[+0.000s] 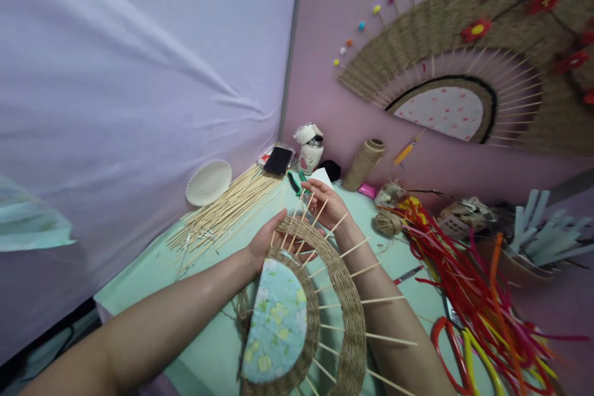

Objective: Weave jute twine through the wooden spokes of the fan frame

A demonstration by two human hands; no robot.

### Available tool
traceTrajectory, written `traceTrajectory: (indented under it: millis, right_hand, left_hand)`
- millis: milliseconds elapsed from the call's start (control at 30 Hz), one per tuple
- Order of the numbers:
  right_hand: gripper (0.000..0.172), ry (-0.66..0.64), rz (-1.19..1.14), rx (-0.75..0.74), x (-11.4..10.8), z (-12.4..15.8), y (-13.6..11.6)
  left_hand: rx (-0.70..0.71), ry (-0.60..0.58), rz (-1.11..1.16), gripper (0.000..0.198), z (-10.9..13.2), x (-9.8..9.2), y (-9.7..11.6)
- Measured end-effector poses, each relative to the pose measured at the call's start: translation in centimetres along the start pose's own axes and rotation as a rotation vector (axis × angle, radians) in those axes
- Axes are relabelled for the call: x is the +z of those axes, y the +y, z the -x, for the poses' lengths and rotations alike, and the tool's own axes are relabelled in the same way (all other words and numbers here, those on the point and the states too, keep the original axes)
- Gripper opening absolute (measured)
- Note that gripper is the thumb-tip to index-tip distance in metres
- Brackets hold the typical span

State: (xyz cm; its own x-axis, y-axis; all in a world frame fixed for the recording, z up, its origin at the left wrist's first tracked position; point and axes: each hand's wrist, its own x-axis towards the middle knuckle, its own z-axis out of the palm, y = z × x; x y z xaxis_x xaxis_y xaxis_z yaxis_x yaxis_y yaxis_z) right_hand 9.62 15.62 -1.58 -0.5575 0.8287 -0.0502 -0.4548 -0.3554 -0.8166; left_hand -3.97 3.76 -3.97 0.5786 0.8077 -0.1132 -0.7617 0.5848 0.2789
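Note:
A half-round woven fan of brown twine has thin wooden sticks radiating past its outer band. Its inner panel is pale blue cloth with yellow flowers. My left hand is closed on the fan's upper left end, thumb on the near side and some fingertips showing behind the sticks. At the top, my right hand has its fingers bent around the tip of a stick; the exact contact is small and partly hidden. Just beyond those fingers lie green-and-black handled pliers.
Loose wooden sticks lie at left beside a white plate. Behind are a phone, a jar and a twine spool. Red-handled scissors and colourful strips lie at right. A larger fan hangs on the wall.

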Motion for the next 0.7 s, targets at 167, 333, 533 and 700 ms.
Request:
traceTrajectory:
  millis: [167,333,533,700]
  right_hand:
    - [0.029,0.013,0.083,0.06,-0.5,-0.3,0.5]
    - [0.026,-0.021,0.22,0.164,0.1,0.1,-1.3]
    - [0.025,-0.158,0.38,0.282,1.9,0.5,-5.0]
    - [0.031,-0.308,0.523,0.407,3.5,-0.7,-6.2]
  left_hand:
    - [-0.019,-0.018,0.015,0.041,0.0,0.0,0.0]
    - [-0.051,-0.062,0.006,0.044,0.2,0.3,-0.2]
    - [-0.054,-0.089,-0.009,0.046,0.7,1.1,-0.5]
    - [-0.022,-0.116,-0.018,0.057,1.2,2.0,-0.6]
